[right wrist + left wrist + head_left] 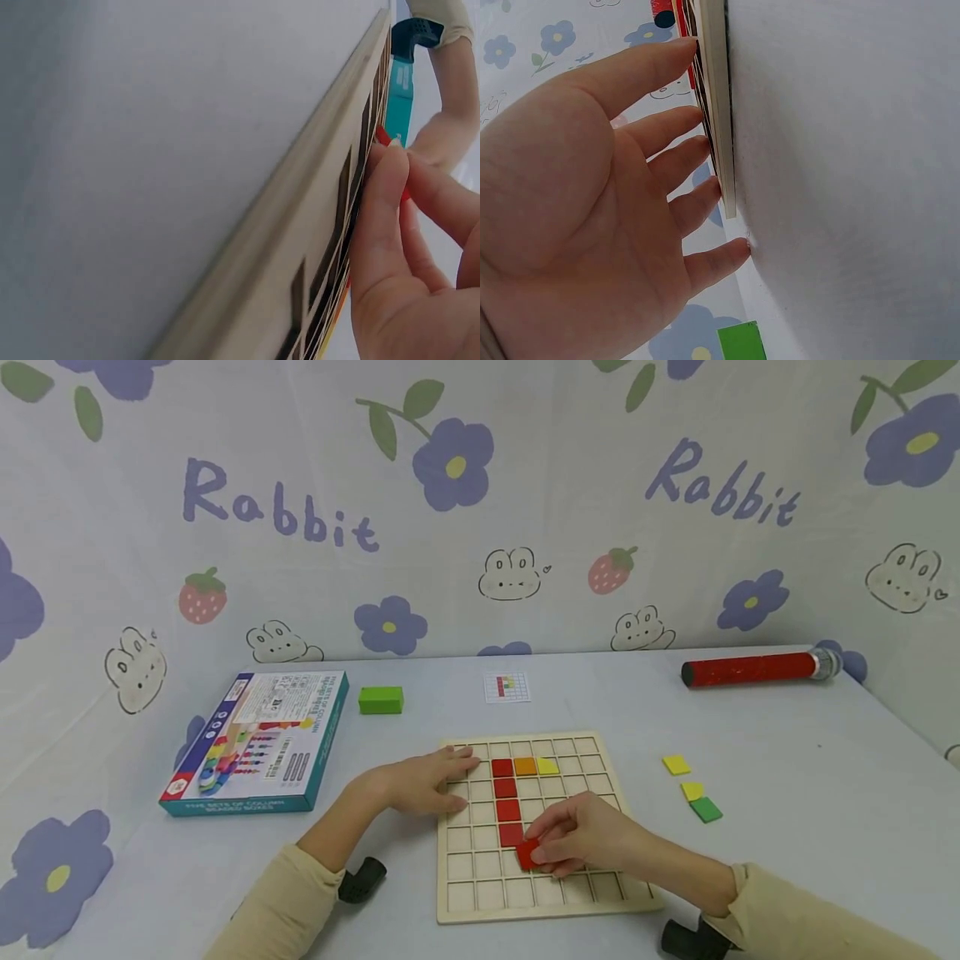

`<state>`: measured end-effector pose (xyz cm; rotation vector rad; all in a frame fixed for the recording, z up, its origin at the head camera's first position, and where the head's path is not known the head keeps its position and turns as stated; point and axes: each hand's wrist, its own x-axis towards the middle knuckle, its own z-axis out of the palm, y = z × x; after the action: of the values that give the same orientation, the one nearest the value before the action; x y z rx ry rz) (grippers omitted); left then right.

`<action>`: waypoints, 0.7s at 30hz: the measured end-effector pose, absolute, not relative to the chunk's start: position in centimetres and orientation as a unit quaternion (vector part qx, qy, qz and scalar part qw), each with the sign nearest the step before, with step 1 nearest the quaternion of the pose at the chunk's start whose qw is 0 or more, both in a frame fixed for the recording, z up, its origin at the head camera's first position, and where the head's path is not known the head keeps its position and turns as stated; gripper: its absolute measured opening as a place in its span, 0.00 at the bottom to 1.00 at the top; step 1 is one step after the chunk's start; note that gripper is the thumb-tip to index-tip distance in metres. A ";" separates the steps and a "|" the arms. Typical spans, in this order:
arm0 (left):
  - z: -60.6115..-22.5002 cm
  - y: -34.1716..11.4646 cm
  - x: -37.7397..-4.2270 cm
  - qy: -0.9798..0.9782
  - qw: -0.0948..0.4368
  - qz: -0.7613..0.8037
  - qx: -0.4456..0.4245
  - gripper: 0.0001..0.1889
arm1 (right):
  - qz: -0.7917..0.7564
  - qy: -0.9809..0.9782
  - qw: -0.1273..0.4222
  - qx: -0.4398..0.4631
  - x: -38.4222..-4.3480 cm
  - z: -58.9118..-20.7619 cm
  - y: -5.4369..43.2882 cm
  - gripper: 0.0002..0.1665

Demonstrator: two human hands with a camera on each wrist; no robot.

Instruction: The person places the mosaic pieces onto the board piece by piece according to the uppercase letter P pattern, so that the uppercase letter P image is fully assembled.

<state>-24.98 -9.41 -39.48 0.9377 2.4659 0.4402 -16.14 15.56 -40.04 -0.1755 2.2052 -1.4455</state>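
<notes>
A wooden grid board (480, 906) lies on the white table. My right hand (588, 835) pinches a red square tile (527, 855), tilted over a cell just below a column of red tiles (508, 810). An orange tile (525, 766) and a yellow tile (547, 766) continue the top row to the right of the uppermost red one. My left hand (423, 781) rests on the board's left edge with fingers spread; the left wrist view shows its fingertips along that edge. In the right wrist view, the thumb and fingers (382, 217) mostly hide the red tile.
Two yellow tiles (677, 765) and a green tile (706, 810) lie right of the board. Behind it is a small pattern card (507, 687). A boxed toy set (255, 743) and a green block (381, 700) stand at left. A red cylinder (750, 670) lies at back right.
</notes>
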 end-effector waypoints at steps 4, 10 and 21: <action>-39.4 -9.4 -24.9 0.898 0.231 0.161 0.338 0.33 | -0.519 0.819 0.234 -0.073 -16.0 -40.2 15.2 0.11; -39.6 -9.4 -25.0 0.899 0.228 0.161 0.338 0.33 | -0.513 0.822 0.232 -0.084 -15.9 -40.3 14.8 0.12; -39.5 -9.4 -25.1 0.895 0.231 0.161 0.345 0.33 | -0.506 0.824 0.231 -0.110 -15.8 -40.0 14.7 0.10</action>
<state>-25.10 -9.41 -39.51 0.9494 2.4615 0.4435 -15.82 14.69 -39.96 -0.3014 2.2648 -1.3904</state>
